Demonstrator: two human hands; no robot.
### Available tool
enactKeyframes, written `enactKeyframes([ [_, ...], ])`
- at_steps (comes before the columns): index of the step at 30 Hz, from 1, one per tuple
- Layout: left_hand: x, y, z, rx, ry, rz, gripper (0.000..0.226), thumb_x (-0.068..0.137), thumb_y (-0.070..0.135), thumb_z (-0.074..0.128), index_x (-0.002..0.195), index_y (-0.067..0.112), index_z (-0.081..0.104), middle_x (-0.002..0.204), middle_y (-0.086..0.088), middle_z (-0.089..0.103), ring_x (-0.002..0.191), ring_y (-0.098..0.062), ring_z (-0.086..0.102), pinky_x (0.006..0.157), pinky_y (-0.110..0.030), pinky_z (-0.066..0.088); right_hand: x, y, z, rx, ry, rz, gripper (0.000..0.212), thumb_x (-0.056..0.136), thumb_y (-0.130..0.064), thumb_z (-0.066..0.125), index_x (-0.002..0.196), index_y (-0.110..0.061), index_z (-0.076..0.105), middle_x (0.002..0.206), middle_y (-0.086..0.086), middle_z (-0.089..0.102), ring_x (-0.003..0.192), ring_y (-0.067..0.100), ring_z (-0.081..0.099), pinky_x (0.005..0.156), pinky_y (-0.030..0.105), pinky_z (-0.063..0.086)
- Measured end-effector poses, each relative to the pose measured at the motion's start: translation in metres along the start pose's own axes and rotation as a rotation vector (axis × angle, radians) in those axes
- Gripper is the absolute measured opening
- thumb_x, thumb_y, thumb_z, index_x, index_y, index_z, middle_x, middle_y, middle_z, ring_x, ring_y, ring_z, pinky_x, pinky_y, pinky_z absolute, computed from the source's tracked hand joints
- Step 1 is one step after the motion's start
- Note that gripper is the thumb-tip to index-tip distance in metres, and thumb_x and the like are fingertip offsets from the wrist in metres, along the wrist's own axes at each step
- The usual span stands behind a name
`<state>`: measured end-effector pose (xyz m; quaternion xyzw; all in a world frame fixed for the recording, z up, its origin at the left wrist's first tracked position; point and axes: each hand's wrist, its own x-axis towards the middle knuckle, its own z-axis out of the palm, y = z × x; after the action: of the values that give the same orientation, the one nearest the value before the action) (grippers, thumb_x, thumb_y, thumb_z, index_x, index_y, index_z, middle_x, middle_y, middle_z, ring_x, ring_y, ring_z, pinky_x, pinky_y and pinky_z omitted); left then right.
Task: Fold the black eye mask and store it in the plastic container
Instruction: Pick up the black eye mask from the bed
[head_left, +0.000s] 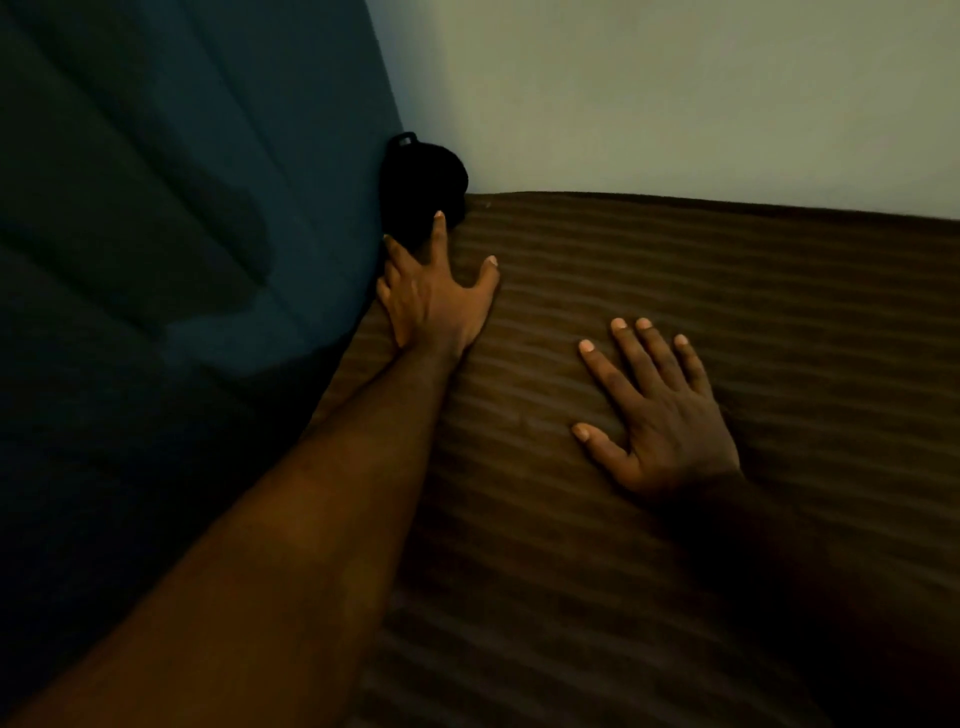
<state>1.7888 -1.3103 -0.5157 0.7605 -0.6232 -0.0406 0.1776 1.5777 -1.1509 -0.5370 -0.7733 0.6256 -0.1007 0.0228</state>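
Observation:
The black eye mask (423, 182) sits bunched at the far corner of the bed, wedged between the blue cushion and the wall, with its strap loop showing on top. My left hand (431, 291) reaches out to it, fingers spread, the fingertips touching its lower edge without closing around it. Flat on the bedcover to the right lies my right hand (660, 410), palm down, fingers apart, holding nothing. No plastic container is in view.
A brown striped bedcover (675, 571) fills the lower right. A dark blue cushion (182, 208) rises along the left side. A pale wall (675, 93) stands behind the bed. The light is dim.

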Motion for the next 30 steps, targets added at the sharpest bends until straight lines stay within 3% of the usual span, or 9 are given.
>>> enactKeyframes([
  [6, 0.015, 0.006, -0.003, -0.002, 0.017, -0.051, 0.084, 0.08, 0.072, 0.041, 0.151, 0.03, 0.023, 0.152, -0.021, 0.027, 0.135, -0.037, 0.032, 0.111, -0.049, 0.019, 0.002, 0.0, -0.001, -0.008, -0.025, 0.006, 0.079, 0.088, -0.074, 0.02, 0.156, -0.033, 0.016, 0.164, 0.007, 0.016, 0.152, 0.026, 0.008, 0.121, 0.052, 0.008],
  [11, 0.017, 0.006, 0.0, 0.019, 0.016, -0.038, 0.089, 0.082, 0.068, 0.04, 0.152, 0.016, 0.024, 0.154, -0.017, 0.027, 0.139, -0.033, 0.027, 0.114, -0.048, 0.016, 0.002, 0.002, 0.001, -0.013, -0.039, 0.004, 0.08, 0.088, -0.074, 0.017, 0.156, -0.034, 0.013, 0.165, 0.006, 0.013, 0.153, 0.025, 0.005, 0.121, 0.051, 0.006],
  [18, -0.021, 0.005, -0.005, 0.061, 0.047, 0.218, 0.064, 0.095, 0.046, 0.034, 0.148, 0.01, 0.034, 0.149, -0.02, 0.037, 0.135, -0.034, 0.036, 0.11, -0.044, 0.024, 0.001, 0.003, 0.003, -0.012, -0.009, 0.008, 0.079, 0.088, -0.071, 0.025, 0.156, -0.032, 0.017, 0.164, 0.008, 0.017, 0.152, 0.026, 0.008, 0.121, 0.05, 0.006],
  [25, -0.176, -0.026, -0.049, 0.018, -0.108, 0.163, 0.073, 0.091, 0.055, 0.03, 0.152, 0.015, 0.023, 0.154, -0.018, 0.031, 0.143, -0.03, 0.025, 0.118, -0.041, 0.012, 0.002, 0.002, 0.005, -0.006, 0.047, 0.004, 0.076, 0.089, -0.067, 0.03, 0.155, -0.028, 0.025, 0.162, 0.011, 0.024, 0.151, 0.029, 0.016, 0.121, 0.052, 0.011],
  [30, -0.301, -0.017, -0.062, 0.066, -0.152, 0.159, 0.077, 0.083, 0.052, 0.046, 0.145, 0.007, 0.04, 0.146, -0.022, 0.043, 0.142, -0.034, 0.031, 0.116, -0.05, 0.017, 0.001, 0.003, 0.0, -0.009, 0.014, 0.008, 0.073, 0.092, -0.065, 0.029, 0.155, -0.029, 0.023, 0.162, 0.011, 0.022, 0.151, 0.03, 0.014, 0.121, 0.052, 0.009],
])
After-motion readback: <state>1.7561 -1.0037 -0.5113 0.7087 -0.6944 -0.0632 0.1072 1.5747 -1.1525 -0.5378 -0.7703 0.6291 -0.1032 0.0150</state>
